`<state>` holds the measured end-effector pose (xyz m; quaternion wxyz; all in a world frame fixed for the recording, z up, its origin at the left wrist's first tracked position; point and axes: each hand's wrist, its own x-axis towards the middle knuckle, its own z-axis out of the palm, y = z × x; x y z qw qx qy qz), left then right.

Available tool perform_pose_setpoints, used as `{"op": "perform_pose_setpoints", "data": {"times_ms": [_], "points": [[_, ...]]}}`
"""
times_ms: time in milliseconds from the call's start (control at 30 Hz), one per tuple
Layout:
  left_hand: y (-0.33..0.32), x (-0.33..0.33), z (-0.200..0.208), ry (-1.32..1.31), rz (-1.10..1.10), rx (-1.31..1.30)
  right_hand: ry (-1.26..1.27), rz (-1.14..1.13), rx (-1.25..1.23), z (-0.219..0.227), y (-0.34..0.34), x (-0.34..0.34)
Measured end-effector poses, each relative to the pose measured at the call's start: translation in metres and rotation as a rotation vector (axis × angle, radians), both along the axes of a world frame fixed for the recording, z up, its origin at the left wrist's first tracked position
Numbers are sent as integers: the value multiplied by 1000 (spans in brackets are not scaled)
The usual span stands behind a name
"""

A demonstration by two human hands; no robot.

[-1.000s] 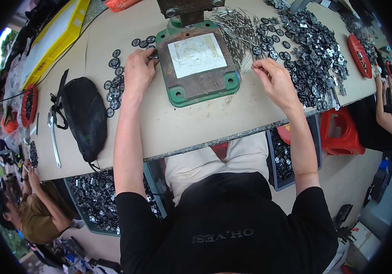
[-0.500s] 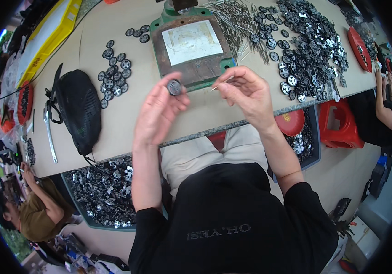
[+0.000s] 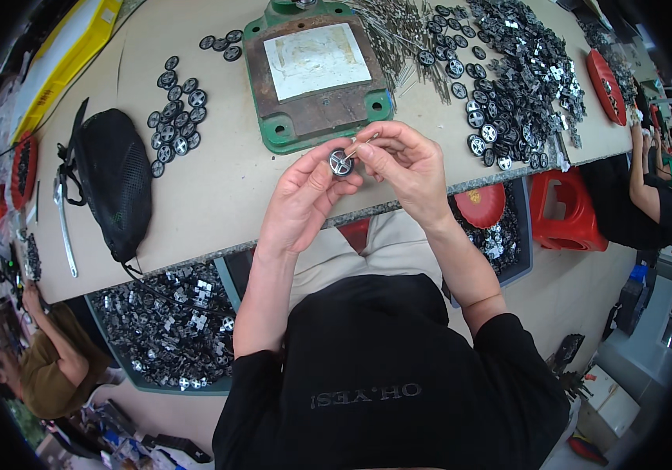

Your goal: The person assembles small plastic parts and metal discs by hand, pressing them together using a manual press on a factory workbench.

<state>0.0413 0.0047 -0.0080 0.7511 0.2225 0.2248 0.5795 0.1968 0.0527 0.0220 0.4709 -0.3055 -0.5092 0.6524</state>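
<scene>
The left hand (image 3: 301,202) was grasping a small round black wheel with silver spokes (image 3: 340,163), pinched by its rim between thumb and fingers, its spoked face turned up toward the head camera. The right hand (image 3: 408,168) was closed in a fine pinch on a thin, straight, silvery metal rod (image 3: 353,153), whose lower end met or nearly met the middle of the wheel; whether it had entered the hub could not be told. Both pieces were held above the table (image 3: 214,102), just on the person's side of a heavy green metal base (image 3: 276,131) topped with a brown plate and a white rectangular sheet (image 3: 316,61).

For this fitting to go well, the wheel probably needed a steady grip by its edge alone, leaving the hub uncovered on both faces. The rod would best be pinched close to its leading end, squared to the wheel's face and eased in with light pressure; a slanted push could jam or bend so slender a piece. Bringing the two hands into contact would help steady both parts.

Loose black spoked wheels (image 3: 181,146) lay to the left of the base, and a pile of thin metal rods (image 3: 387,31) beyond its right side.
</scene>
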Motion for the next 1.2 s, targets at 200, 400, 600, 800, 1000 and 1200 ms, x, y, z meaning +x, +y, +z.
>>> {"op": "perform_pose_setpoints", "data": {"times_ms": [200, 400, 600, 800, 1000, 1200], "points": [[0, 3, -3, 27, 25, 20, -448, -144, 649, 0, -5, 5], [2, 13, -3, -59, 4, -61, -323, -204, 442, -4, -4, 11], [2, 10, -8, -29, -25, -103, -802, -295, 421, 15, 57, 76], [4, 12, -8, -7, -10, -87, -1322, -465, 570, 11, 111, 129], [5, 12, -7, -40, -31, -90, -1542, -334, 568, 9, 107, 125], [3, 10, -9, -32, -27, -95, -1374, -373, 564, 20, 88, 129]]}}
